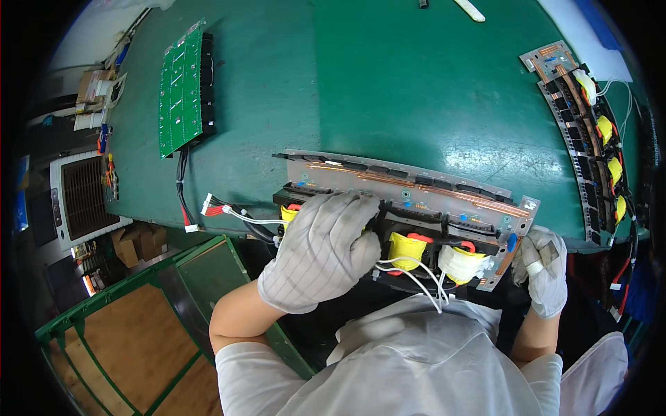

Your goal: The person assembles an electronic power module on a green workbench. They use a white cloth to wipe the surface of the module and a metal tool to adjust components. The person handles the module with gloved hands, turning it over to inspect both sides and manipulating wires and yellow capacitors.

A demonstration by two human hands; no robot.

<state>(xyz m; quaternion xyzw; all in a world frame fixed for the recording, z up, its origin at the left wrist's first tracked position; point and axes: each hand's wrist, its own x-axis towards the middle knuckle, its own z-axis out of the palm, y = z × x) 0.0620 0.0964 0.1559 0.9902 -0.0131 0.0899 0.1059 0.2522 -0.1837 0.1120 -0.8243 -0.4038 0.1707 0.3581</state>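
Note:
A long circuit board (416, 182) with copper-coloured strips lies along the near edge of the green table, tilted up toward me. Yellow-wrapped coils (407, 251) and one white-wrapped coil (460, 264) sit along its near side, with white wires (423, 283) hanging loose. My left hand (326, 246), in a white glove, is closed over the black parts left of the board's middle. At the right end, my gloved right hand (543, 270) pinches the board's corner; some fingertips are hidden. White-plugged cables (239, 215) stick out at the board's left end.
A green circuit board (182, 90) with a black cable lies at the far left of the table (263, 83). Another long coil-bearing board (583, 145) rests along the right side. A white strip (470, 10) lies at the back. A green metal frame (139, 298) stands lower left.

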